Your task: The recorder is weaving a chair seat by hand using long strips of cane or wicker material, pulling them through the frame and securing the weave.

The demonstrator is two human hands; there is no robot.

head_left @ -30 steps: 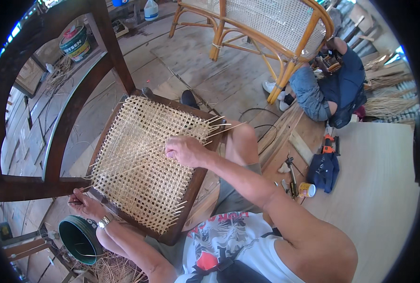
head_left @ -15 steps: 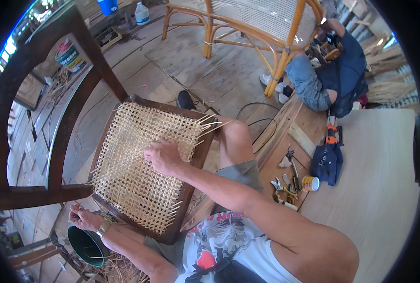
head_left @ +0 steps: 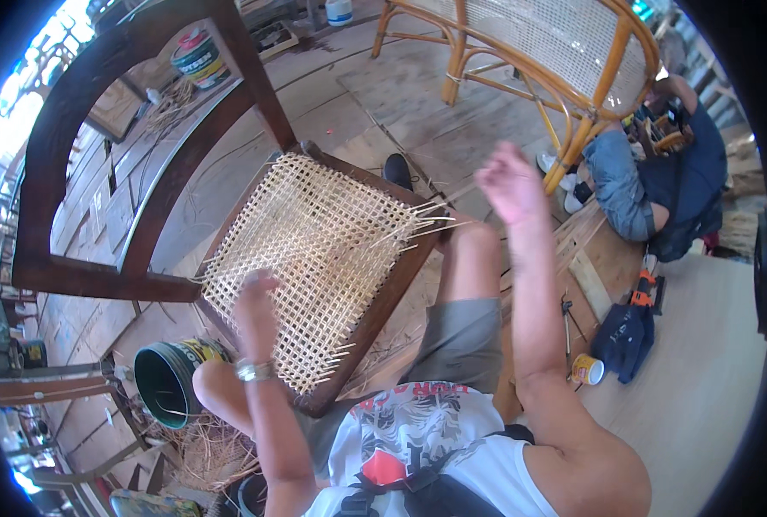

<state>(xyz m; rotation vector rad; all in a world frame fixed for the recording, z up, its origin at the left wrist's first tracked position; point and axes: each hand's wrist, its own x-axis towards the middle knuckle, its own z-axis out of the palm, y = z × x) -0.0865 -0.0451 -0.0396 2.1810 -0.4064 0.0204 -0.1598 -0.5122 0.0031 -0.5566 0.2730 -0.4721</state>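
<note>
A dark wooden chair frame (head_left: 146, 215) stands tilted before me, its seat woven with pale cane (head_left: 314, 250) in an open lattice. Loose cane ends (head_left: 427, 220) stick out at the seat's far right corner, and shorter ends line the near right edge. My left hand (head_left: 257, 319), wearing a wristwatch, is over the left part of the weave; its fingers are smeared by motion. Raised past the far right corner is my right hand (head_left: 514, 189), fingers curled closed. Whatever it may hold is too thin or blurred to make out.
A green bucket (head_left: 161, 388) stands left of my knee above cane scraps (head_left: 211, 452). To the right lie a yellow tin (head_left: 588, 370), dark cloth (head_left: 622, 340) and an orange tool (head_left: 646, 290). A rattan bench (head_left: 521, 52) stands at the back, beside a seated person (head_left: 676, 181).
My right hand has lifted off the weave and swung to the far right. My left hand has come up from beside the bucket to the seat. The view has shifted.
</note>
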